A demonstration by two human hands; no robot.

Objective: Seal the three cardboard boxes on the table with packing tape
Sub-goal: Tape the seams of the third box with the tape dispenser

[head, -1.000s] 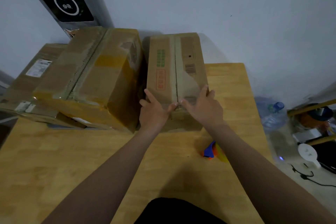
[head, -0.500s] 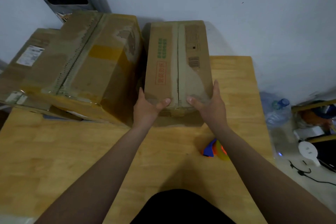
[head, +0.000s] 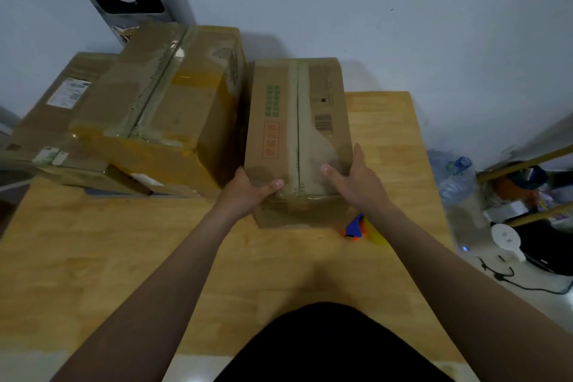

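far left of the narrow box (head: 297,133), a flat box (head: 62,108) lies on the table (head: 124,257), and a big box (head: 161,108) sits partly over it, just beside the narrow box. the left hand (head: 248,192) grips the narrow box's near left corner, thumb on top. the right hand (head: 356,180) clasps its near right corner likewise. just right of its near end lies a blue-and-orange thing (head: 355,226); further right, a bottle (head: 455,174).

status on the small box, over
Left grip, right grip both holding small box at near end. Box on table. Big box close on its left.
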